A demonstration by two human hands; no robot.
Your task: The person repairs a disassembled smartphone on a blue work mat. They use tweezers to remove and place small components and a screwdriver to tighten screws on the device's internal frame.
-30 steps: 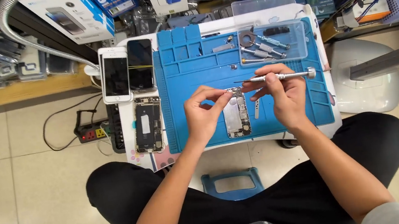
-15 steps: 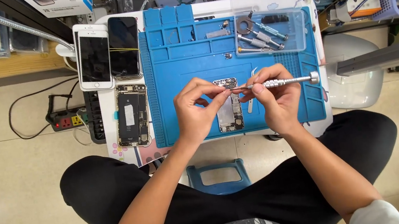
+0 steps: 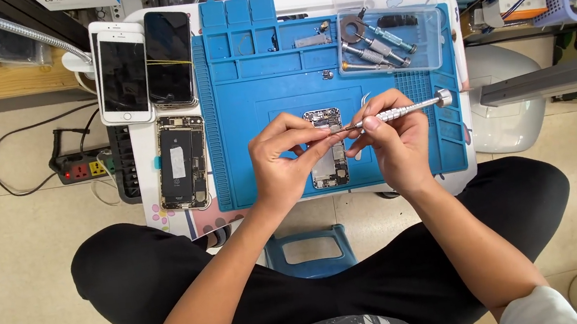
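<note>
An opened phone body (image 3: 327,149) lies on a blue repair mat (image 3: 254,115), partly hidden under both hands. My right hand (image 3: 388,145) grips a slim silver screwdriver (image 3: 405,109), its tip pointing left toward the phone's upper part. My left hand (image 3: 284,159) pinches its fingertips together right at the screwdriver's tip; whatever sits between them is too small to make out.
A clear tray (image 3: 390,40) with several screwdrivers sits at the mat's top right. Left of the mat lie a white phone (image 3: 122,74), a black phone (image 3: 169,56) and another opened phone (image 3: 183,162). A power strip (image 3: 82,166) lies on the floor. A blue stool (image 3: 311,251) stands between my legs.
The view has shifted, so the table sits higher and closer in the frame. Both hands stay at the phone; the screwdriver is tilted slightly more, tip lower.
</note>
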